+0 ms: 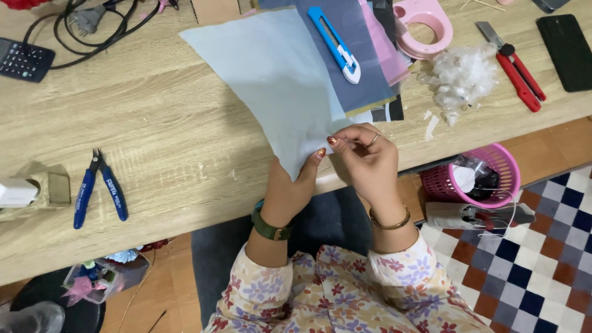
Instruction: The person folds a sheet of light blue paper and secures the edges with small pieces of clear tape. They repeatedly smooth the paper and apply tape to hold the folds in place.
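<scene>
- Left hand (pixel 295 185): thumb and fingers pinch the near corner of the pale blue sheet (pixel 277 80).
- Right hand (pixel 365 157): fingertips nip the same corner, touching the left thumb.
- Sheet: lies on the wooden table (pixel 154 142), extending toward 11 o'clock.
- Blue utility knife (pixel 335 43): at 12 o'clock, on darker sheets.
- Blue pliers (pixel 98 188): at 9 o'clock, well apart.

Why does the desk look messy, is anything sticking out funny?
The pale blue sheet hangs off the table edge where both hands, left hand and right hand, pinch its corner. Torn white scraps lie beside a fluffy white clump.
</scene>
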